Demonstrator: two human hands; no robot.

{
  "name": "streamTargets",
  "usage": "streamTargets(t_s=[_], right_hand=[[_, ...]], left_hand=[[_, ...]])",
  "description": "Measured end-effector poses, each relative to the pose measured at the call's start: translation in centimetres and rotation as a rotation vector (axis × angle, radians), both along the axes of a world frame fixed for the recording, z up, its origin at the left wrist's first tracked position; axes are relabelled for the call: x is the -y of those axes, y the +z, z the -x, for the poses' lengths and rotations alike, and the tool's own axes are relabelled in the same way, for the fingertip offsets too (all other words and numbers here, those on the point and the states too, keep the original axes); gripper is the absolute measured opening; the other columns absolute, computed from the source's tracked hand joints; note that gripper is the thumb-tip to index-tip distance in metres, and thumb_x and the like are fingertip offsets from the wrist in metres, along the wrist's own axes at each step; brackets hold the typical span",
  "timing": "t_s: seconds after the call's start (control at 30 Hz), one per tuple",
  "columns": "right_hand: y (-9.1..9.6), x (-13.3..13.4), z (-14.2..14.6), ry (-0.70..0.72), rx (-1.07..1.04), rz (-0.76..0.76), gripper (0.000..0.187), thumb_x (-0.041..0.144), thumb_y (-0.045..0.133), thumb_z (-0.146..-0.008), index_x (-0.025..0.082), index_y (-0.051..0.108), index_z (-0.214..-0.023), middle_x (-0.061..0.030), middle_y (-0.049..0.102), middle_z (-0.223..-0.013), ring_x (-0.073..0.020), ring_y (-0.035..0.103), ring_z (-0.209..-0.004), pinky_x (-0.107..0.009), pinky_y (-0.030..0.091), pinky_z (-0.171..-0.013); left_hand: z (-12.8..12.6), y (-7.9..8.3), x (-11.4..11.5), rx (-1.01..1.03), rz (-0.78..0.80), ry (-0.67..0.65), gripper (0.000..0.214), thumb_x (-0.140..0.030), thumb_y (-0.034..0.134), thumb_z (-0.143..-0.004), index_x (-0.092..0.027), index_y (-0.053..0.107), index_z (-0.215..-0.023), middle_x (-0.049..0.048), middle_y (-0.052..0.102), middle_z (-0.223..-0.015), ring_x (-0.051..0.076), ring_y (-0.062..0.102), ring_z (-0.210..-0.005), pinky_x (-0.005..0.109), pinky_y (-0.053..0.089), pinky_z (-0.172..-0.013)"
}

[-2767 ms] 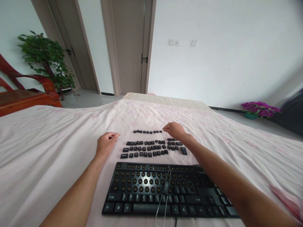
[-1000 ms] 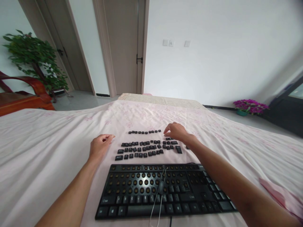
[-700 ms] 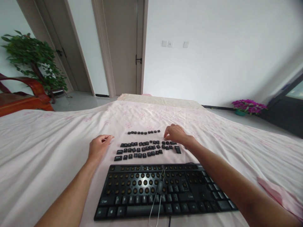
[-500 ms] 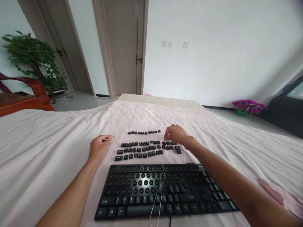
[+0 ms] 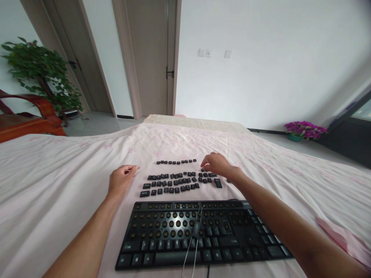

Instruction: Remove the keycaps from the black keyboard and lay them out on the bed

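A black keyboard (image 5: 174, 256) lies across the cloth before me, many of its upper key positions bare. Resting on it is a wire keycap puller (image 5: 196, 230) with a dark handle. Beyond the keyboard, loose black keycaps (image 5: 171, 190) are laid in rows, with a shorter row (image 5: 174, 162) farther off. My right hand (image 5: 216, 163) is bent down at the right end of the rows, fingertips on a small keycap (image 5: 202, 170) that they partly hide. My left hand (image 5: 123, 177) rests on the cloth left of the rows, fingers pressed together, no object visible in them.
A pale pink flowered cloth (image 5: 87, 170) covers the surface. Pink fabric (image 5: 337, 235) lies at the right. A wooden armchair (image 5: 37, 116) and a leafy plant (image 5: 40, 73) stand at the left, purple flowers (image 5: 305, 130) at the right. Doors and a white wall are behind.
My right fingers have shifted slightly, and small keycaps beneath them now show more. My left hand stays in place.
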State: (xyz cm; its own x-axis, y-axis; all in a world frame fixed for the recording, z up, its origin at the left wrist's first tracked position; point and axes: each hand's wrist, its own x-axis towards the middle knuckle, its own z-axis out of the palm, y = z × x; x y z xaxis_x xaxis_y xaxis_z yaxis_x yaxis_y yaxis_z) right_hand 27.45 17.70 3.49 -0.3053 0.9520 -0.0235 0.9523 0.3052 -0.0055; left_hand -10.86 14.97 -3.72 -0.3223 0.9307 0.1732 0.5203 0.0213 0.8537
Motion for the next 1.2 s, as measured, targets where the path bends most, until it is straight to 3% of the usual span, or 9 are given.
streamTargets(t_s=[0.27, 0.43, 0.6, 0.77, 0.93, 1.2], right_hand=[[-0.4, -0.3, 0.2, 0.069, 0.021, -0.027, 0.015, 0.037, 0.073, -0.075, 0.029, 0.077, -0.087, -0.0057, 0.073, -0.087, -0.0272, 0.056, -0.1, -0.038, 0.038, -0.088], [-0.6, -0.6, 0.4, 0.084, 0.051, -0.029, 0.007, 0.026, 0.073, -0.073, 0.028, 0.077, -0.079, -0.0057, 0.073, -0.086, -0.0268, 0.056, -0.099, -0.038, 0.037, -0.086], [-0.8, -1.6, -0.1, -0.055, -0.139, -0.076, 0.012, 0.03, 0.067, -0.079, 0.029, 0.077, -0.086, -0.0025, 0.073, -0.09, -0.0227, 0.058, -0.096, -0.03, 0.042, -0.076], [-2.3, -3.4, -0.8, -0.259, -0.364, 0.005, 0.017, 0.035, 0.065, -0.079, 0.03, 0.077, -0.09, 0.0002, 0.073, -0.084, -0.0169, 0.063, -0.075, -0.025, 0.042, -0.062], [-3.7, -4.4, -0.9, -0.29, -0.394, 0.014, 0.02, 0.035, 0.064, -0.079, 0.029, 0.077, -0.093, -0.0008, 0.073, -0.083, -0.0158, 0.063, -0.071, -0.025, 0.043, -0.062], [-4.0, -4.5, -1.0, -0.29, -0.392, 0.046, 0.021, 0.035, 0.065, -0.079, 0.031, 0.076, -0.096, 0.0001, 0.073, -0.092, -0.017, 0.065, -0.079, -0.024, 0.045, -0.063]], left_hand=[[-0.1, 0.3, 0.1, -0.009, 0.006, 0.004, 0.038, -0.051, 0.062, -0.074, -0.019, 0.074, -0.088, 0.0042, 0.074, -0.082, 0.023, 0.068, -0.074, 0.03, 0.045, -0.074], [0.1, 0.0, 0.0, -0.015, 0.004, 0.006, 0.038, -0.052, 0.062, -0.074, -0.019, 0.074, -0.088, 0.004, 0.074, -0.081, 0.023, 0.068, -0.074, 0.03, 0.045, -0.074], [0.1, -0.2, -0.1, 0.004, 0.0, -0.009, 0.036, -0.051, 0.062, -0.075, -0.019, 0.073, -0.088, 0.0036, 0.074, -0.085, 0.021, 0.068, -0.074, 0.029, 0.045, -0.073], [0.0, -0.2, -0.1, 0.006, 0.002, -0.002, 0.038, -0.053, 0.062, -0.074, -0.019, 0.074, -0.088, 0.0038, 0.074, -0.086, 0.022, 0.068, -0.075, 0.029, 0.045, -0.072], [0.1, -0.3, -0.2, -0.003, 0.01, 0.0, 0.038, -0.053, 0.062, -0.074, -0.02, 0.074, -0.087, 0.0025, 0.074, -0.085, 0.022, 0.068, -0.075, 0.029, 0.045, -0.073], [0.0, -0.2, -0.2, 0.002, 0.009, 0.005, 0.038, -0.053, 0.062, -0.072, -0.02, 0.074, -0.087, 0.0033, 0.075, -0.085, 0.022, 0.068, -0.074, 0.029, 0.045, -0.073]])
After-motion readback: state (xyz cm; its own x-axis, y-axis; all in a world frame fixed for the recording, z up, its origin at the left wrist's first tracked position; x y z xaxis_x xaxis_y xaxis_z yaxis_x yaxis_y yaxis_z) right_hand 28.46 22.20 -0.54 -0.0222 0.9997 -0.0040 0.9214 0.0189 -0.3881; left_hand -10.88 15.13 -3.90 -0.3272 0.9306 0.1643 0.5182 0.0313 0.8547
